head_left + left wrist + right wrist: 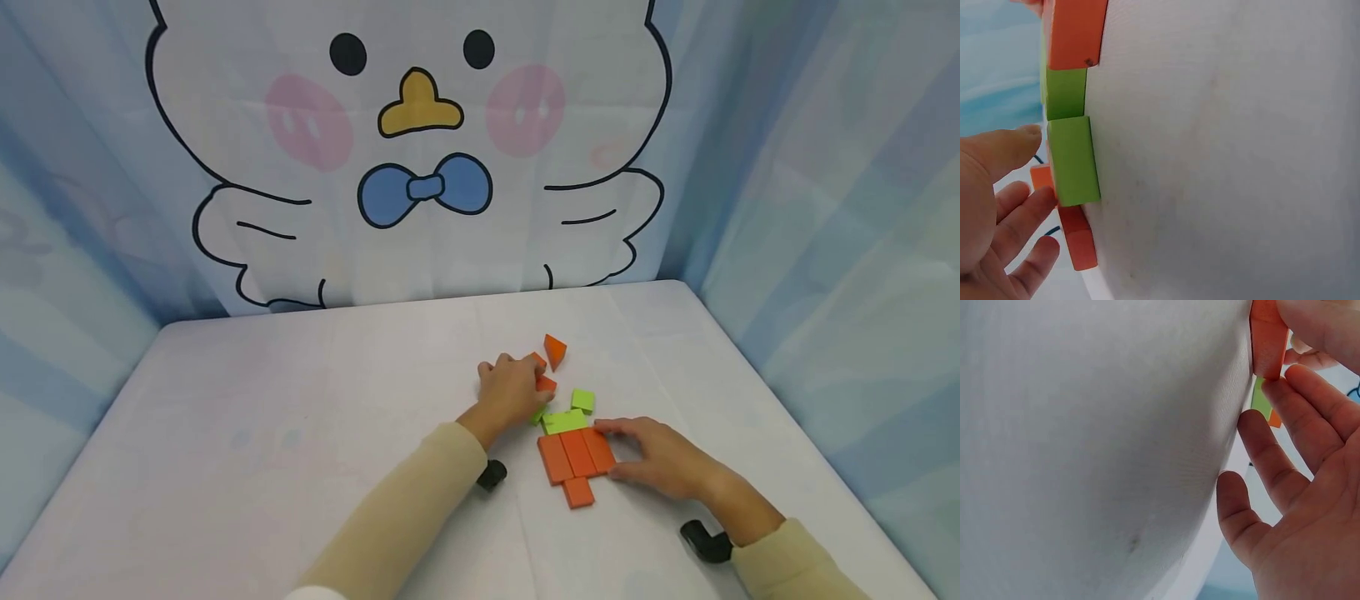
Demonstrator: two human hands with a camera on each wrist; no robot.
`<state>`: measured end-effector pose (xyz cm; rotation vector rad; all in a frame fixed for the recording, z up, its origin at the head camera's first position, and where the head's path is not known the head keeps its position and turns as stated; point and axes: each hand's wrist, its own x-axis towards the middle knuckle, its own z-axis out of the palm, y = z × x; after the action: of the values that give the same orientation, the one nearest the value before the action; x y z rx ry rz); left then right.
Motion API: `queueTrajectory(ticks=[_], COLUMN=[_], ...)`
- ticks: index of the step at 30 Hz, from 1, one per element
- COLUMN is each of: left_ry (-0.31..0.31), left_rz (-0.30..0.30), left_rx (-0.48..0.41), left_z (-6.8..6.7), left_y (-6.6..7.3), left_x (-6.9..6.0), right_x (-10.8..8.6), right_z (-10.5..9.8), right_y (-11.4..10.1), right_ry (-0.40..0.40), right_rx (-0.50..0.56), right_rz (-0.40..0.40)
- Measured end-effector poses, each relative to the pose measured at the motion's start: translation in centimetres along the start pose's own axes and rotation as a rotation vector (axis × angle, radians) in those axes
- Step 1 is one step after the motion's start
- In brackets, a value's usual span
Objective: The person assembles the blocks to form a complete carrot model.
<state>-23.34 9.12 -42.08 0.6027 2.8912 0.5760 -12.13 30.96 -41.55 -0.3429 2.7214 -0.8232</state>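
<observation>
Touching the right end of a row of three rectangular orange blocks (577, 454), the right hand (660, 458) has its thumb at the near end of the last one and fingertips by the far end. Its other fingers are spread out loosely – can't tell whether it's really pinching that block or just lightly bracketing it.

The left hand (510, 392) is a bit farther out, left of the row's far side. Thumb and fingers are apart with a visible gap in the left wrist view, fingertips right up against the blocks. Just past those fingers in the head view are a couple of partly covered orange pieces (546, 384), plus a bit of a green block (538, 415) by the thumb. The two hands are apart from each other, with blocks between them.

As for the layout, a smaller orange block (578, 493) touches the row on the person's side, and a flat lime-green bar (564, 422) sits along its far edge. Just beyond that is a small square lime-green block (582, 401), and an orange triangular wedge (555, 352) lies farthest out.

It's all on a white-covered table (300, 400), right of centre, with a pale blue cartoon-bird curtain (423, 258) behind – beige sleeves (408, 508) on both arms.
</observation>
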Motion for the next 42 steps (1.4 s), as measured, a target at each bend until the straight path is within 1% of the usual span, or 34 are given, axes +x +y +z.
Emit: queueTrajectory(ticks=[7, 15, 20, 23, 27, 31, 34, 37, 42], left_ry=[0.001, 0.036, 0.047, 0.058, 0.065, 0.052, 0.034, 0.009, -0.030], left_rz=[-0.014, -0.029, -0.020, 0.007, 0.057, 0.112, 0.161, 0.194, 0.222], left_rx=[-0.022, -0.081, -0.078, -0.060, -0.048, -0.061, -0.078, -0.101, -0.115], left_z=[0.4, 0.5, 0.5, 0.3, -0.5, -1.6, -2.1, -2.4, -2.3], left_y=[0.3, -0.4, -0.4, -0.3, 0.1, 0.3, 0.4, 0.4, 0.3], left_x=[0.1, 0.3, 0.3, 0.1, -0.7, -2.1, -3.2, -4.1, -5.5], right_x=[0.0, 0.1, 0.2, 0.2, 0.3, 0.3, 0.2, 0.2, 0.2], right_z=[0.1, 0.2, 0.2, 0.2, 0.1, 0.0, -0.1, -0.1, -0.2], right_y=[0.0, 0.1, 0.1, 0.1, 0.2, 0.2, 0.3, 0.3, 0.2], right_ry=[-0.007, -0.011, -0.004, 0.000, 0.000, 0.000, -0.002, -0.007, -0.015], right_rx=[0.011, 0.002, 0.007, 0.010, 0.006, -0.003, -0.002, 0.006, 0.015], right_rz=[0.004, 0.004, -0.009, -0.017, -0.025, -0.028, -0.028, -0.030, -0.023])
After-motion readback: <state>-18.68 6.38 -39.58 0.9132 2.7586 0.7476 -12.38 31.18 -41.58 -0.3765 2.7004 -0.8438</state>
